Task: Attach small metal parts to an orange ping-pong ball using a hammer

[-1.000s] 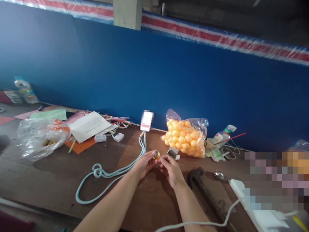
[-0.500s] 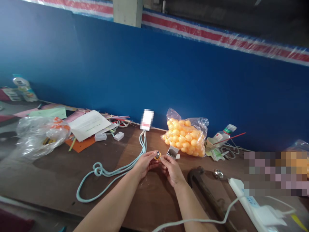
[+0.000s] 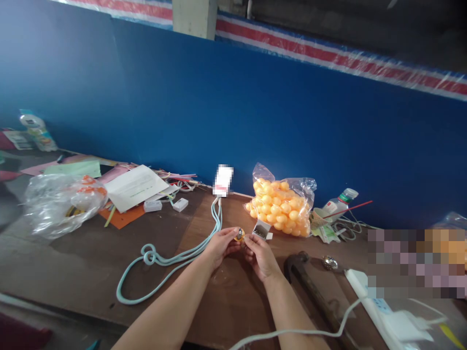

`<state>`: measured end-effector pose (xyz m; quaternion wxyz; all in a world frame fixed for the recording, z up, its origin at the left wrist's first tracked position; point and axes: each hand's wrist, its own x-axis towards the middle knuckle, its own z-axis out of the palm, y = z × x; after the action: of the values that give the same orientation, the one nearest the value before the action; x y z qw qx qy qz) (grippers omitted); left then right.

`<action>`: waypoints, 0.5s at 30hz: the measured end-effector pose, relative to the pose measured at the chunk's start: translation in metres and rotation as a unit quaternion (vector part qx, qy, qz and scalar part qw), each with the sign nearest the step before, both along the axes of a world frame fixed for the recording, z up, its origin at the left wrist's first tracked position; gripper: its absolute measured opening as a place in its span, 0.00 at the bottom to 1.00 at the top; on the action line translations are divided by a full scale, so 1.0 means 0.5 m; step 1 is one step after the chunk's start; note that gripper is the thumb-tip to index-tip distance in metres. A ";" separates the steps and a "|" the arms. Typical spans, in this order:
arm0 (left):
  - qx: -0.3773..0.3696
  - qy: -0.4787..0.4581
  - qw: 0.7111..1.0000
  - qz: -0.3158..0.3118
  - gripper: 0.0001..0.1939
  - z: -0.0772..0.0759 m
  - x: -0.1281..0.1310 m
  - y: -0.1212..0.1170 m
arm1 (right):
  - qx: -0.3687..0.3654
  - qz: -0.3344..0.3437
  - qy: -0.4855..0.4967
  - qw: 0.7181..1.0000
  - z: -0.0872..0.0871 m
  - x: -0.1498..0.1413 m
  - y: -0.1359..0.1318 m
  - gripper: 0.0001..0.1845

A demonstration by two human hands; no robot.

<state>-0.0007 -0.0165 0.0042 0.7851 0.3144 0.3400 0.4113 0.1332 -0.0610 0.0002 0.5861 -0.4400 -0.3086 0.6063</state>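
Observation:
Between the fingertips of my left hand (image 3: 222, 247) is a small round orange piece (image 3: 239, 235) with a dark, shiny part in its face. My right hand (image 3: 260, 256) is pinched at the right edge of that piece; whatever its fingertips hold is too small to make out. Just beyond my right fingers, a small open cardboard box (image 3: 261, 230) has dark little bits inside. Behind it lies a clear plastic bag (image 3: 279, 206) full of orange balls.
A blue lanyard (image 3: 160, 261) loops over the table at left. On the right are a claw hammer (image 3: 310, 284), a white power strip (image 3: 368, 296) with a cable and a bottle (image 3: 339, 203). Papers (image 3: 136, 187) and a crumpled plastic bag (image 3: 62, 204) lie at far left.
Both hands stay in nearly the same place around the orange piece. The piece appears slightly turned, and my right fingertips have shifted a little. The rest looks unchanged.

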 end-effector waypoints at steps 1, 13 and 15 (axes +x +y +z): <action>0.001 0.001 1.000 0.001 0.15 0.000 0.000 0.000 | 0.000 -0.001 -0.003 1.000 -0.001 0.000 0.000 0.12; 0.023 0.014 1.000 0.008 0.16 -0.002 0.002 0.000 | -0.006 0.007 0.018 1.000 0.000 0.002 0.000 0.12; 0.026 0.019 0.999 0.011 0.17 -0.002 0.002 -0.001 | -0.009 0.010 0.024 1.000 0.002 0.001 -0.001 0.12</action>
<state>0.0004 -0.0169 0.0034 0.7654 0.3387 0.3479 0.4224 0.1338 -0.0616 0.0014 0.5833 -0.4272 -0.2932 0.6255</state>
